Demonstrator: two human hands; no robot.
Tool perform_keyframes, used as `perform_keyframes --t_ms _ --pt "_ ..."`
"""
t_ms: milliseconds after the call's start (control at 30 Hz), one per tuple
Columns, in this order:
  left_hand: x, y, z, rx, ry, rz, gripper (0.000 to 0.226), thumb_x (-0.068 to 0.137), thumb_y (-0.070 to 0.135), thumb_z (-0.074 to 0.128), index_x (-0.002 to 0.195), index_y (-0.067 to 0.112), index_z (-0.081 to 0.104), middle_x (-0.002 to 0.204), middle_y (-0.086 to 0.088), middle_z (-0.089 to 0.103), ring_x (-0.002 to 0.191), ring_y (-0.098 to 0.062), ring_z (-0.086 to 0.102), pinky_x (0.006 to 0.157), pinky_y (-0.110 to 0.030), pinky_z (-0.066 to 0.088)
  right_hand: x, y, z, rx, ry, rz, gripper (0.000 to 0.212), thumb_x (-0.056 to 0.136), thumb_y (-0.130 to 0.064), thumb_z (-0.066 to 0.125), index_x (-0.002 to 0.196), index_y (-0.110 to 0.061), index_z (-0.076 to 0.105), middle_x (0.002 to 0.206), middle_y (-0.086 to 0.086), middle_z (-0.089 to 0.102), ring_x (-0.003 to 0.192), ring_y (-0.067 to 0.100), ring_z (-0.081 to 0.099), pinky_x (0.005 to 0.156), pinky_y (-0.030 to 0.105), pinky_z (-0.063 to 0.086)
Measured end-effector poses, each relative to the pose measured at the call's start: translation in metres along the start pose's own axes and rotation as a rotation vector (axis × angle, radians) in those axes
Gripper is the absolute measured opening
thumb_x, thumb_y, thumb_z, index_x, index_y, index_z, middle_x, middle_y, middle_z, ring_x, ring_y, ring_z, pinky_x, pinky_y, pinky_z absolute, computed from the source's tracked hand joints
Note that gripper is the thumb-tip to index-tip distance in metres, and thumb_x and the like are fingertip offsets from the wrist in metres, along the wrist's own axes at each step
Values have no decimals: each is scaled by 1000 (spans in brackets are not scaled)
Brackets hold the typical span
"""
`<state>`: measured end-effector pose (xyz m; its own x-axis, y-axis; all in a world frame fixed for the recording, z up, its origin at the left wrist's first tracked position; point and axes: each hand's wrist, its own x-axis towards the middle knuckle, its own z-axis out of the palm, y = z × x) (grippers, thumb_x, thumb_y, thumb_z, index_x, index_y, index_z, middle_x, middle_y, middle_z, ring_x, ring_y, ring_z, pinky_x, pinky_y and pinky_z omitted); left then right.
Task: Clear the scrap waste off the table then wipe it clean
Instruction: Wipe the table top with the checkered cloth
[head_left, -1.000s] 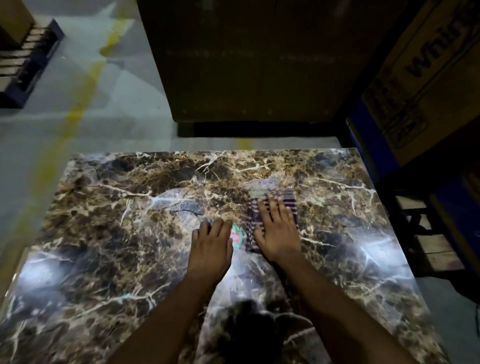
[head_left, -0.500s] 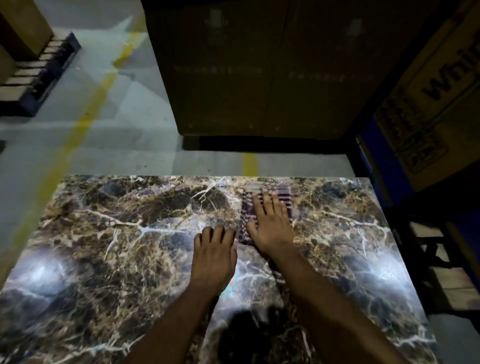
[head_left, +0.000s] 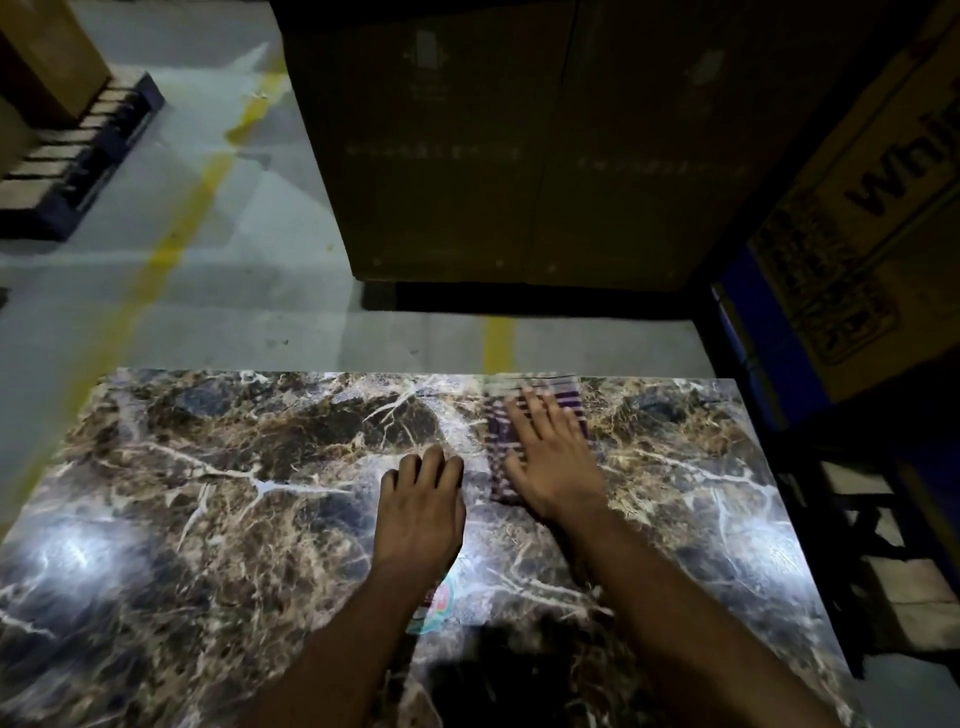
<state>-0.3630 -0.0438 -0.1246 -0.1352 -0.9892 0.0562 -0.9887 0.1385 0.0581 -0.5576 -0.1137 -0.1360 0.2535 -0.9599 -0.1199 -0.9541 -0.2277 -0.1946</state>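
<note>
Marble bench (head_left: 218, 499): right hand (head_left: 550, 457), fingers flat, presses a striped cloth (head_left: 501, 441) at the far edge. Left hand (head_left: 421, 514) rests flat just beside it, over a small colourful scrap (head_left: 439, 605).

Marble table (head_left: 208, 519): open surface from 7 to 11 o'clock and at 3 o'clock. Both forearms cross the near centre. At 12 o'clock, a striped cloth (head_left: 501, 441) at the far edge. Tall cartons (head_left: 519, 156) stand beyond; printed box (head_left: 857, 234) at 2 o'clock.
</note>
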Motion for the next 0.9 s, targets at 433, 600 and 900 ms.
perform_keyframes --t_ms 433,600,900 --pt "-22 32 10 -45 -75 -10 34 99 45 49 132 34 50 147 -13 42 131 -42 37 105 -64 29 -29 55 -12 -18 -29 110 78 91 -60 15 162 -31 1 171 1 -4 157 23 -5 127 46 5" --pt "-33 39 15 -96 -104 -31 44 101 47 45 144 38 42 160 -13 29 145 -41 26 114 -68 19 -17 13 -8 28 -15 74 75 94 -57 18 162 -30 5 171 2 -1 157 25 -3 127 45 4" --pt "-74 37 3 -164 -102 98 36 99 37 49 135 30 49 151 -7 40 139 -35 35 112 -59 29 -75 25 -2 -5 -22 196 74 97 -57 18 162 -30 -3 170 4 -8 157 27 -7 127 46 2"
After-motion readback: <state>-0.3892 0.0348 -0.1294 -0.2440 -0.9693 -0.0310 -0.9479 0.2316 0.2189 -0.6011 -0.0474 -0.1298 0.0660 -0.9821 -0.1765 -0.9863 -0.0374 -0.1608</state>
